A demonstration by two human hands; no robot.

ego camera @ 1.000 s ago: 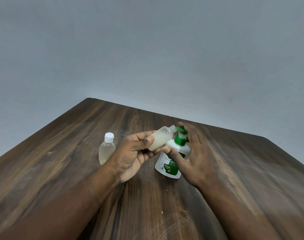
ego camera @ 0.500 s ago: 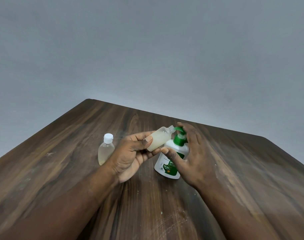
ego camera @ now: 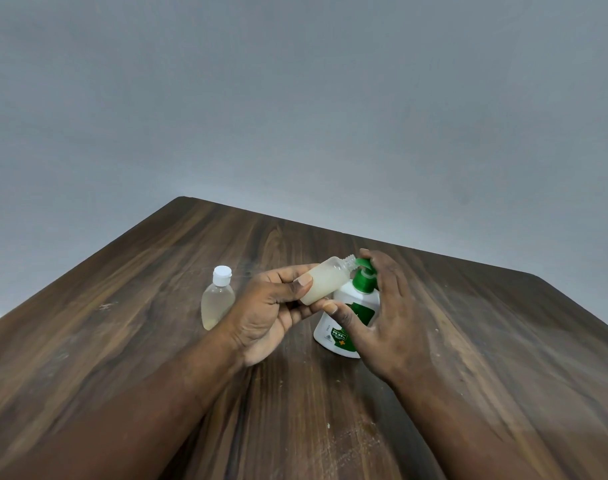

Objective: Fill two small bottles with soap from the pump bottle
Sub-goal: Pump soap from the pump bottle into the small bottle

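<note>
My left hand (ego camera: 271, 310) grips a small uncapped bottle (ego camera: 326, 284) holding pale soap, tilted so its threaded mouth sits right at the green nozzle. The white pump bottle (ego camera: 344, 323) with a green label and green pump head (ego camera: 364, 279) stands on the wooden table (ego camera: 157, 323). My right hand (ego camera: 389, 317) is wrapped over the pump bottle, fingers on top of the pump head and thumb against the bottle's front. A second small bottle (ego camera: 218, 301) with a white cap and pale liquid stands upright to the left, untouched.
The dark wooden table runs to a far edge below a plain grey wall (ego camera: 295, 98). Its left edge slopes toward the near left, and the far right corner is rounded. Bare wood lies around both forearms.
Hardly anything has moved. The capped bottle and both hands keep their places; the view has shifted only slightly.
</note>
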